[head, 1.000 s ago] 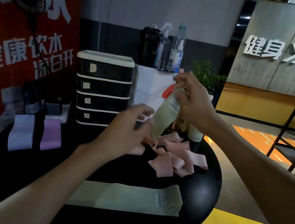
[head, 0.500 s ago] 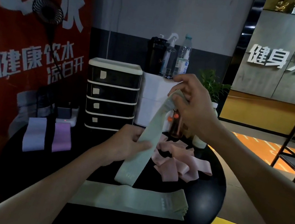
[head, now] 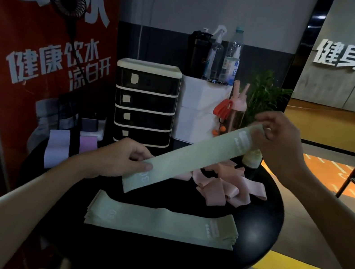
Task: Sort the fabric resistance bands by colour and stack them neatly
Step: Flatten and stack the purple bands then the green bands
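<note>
- Head view, looking down on a round black tabletop [head: 149, 262] in a dim gym corner.
- Holding one pale green band [head: 191, 156] up in the air, pulled flat on a slant, low at the left, high at the right.
- Gripping its lower end with the left hand [head: 117, 161], fingers [head: 141, 165] curled onto the fabric, right beside the printed "30".
- Pinching its upper end with the right hand [head: 281, 143], fingers [head: 266, 121] closed on the edge, next to the white logo print.
- Below, flat on the near part of the tabletop: a neat green stack [head: 160, 225], edges lined up, clear of the held band.
- Behind that, toward the right: a loose heap of pink bands [head: 224, 186], tangled and overlapping, unsorted.
- Far left on the tabletop: a lavender band [head: 56, 147] and a purple band [head: 88, 142], side by side, just apart.
- At the back: a black drawer unit [head: 144, 102] with cream trim, a white box [head: 199, 110] just beside it on the right, bottles [head: 215, 53] standing on top of the box.
- Further right: a pink drinking bottle [head: 238, 108], then a green plant [head: 265, 95].
- Over on the left: a red banner [head: 18, 63] with white characters, a small black fan [head: 68, 0] in front of it.
</note>
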A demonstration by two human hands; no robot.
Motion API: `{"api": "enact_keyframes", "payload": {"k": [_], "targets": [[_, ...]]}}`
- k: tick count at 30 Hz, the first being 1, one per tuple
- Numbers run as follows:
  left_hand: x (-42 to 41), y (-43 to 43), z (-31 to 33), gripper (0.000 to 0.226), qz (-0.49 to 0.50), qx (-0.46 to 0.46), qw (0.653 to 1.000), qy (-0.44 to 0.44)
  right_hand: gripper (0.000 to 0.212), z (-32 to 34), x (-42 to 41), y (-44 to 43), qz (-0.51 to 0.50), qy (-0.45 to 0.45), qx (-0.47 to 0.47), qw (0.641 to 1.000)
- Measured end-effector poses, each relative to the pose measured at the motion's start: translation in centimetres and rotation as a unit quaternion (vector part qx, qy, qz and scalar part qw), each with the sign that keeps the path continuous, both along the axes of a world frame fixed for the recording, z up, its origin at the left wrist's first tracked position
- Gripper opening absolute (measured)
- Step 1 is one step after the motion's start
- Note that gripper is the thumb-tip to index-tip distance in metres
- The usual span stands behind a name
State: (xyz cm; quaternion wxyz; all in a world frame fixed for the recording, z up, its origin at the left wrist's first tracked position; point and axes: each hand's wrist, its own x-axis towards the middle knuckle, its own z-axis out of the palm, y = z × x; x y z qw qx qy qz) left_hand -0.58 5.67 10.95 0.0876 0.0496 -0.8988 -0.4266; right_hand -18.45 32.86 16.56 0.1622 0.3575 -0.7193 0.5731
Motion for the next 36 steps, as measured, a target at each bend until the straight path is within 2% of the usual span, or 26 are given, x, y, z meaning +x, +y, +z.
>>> {"api": "enact_keyframes", "payload": {"k": [8, 13, 18, 23, 32, 36], "targets": [[3.7, -1.5, 0.7, 0.020, 0.017, -0.011, 0.998, -0.060, 0.033, -6.3, 1.3, 1.6, 0.026, -0.054, 0.106, 0.993], [4.5, -1.7, -0.4, 0.012, 0.054, -0.057, 0.996, -0.043, 0.030, -9.5, 2.3, 1.9, 0.020, -0.074, 0.230, 0.970], [4.5, -1.8, -1.6, 0.007, 0.037, -0.103, 0.993, -0.051, 0.034, -11.0, 3.1, 2.2, 0.046, -0.112, 0.266, 0.956], [4.3, -1.8, -2.2, 0.004, 0.029, -0.136, 0.989, -0.059, 0.019, -10.8, 3.5, 2.2, 0.039, -0.095, 0.296, 0.950], [4.3, -2.0, -3.2, 0.005, 0.029, -0.162, 0.984, -0.074, 0.012, -11.1, 3.6, 2.3, 0.023, -0.038, 0.341, 0.939], [4.3, -2.0, -3.7, 0.007, 0.005, -0.188, 0.976, -0.109, 0.015, -11.4, 3.5, 2.3, 0.051, 0.028, 0.418, 0.907]]}}
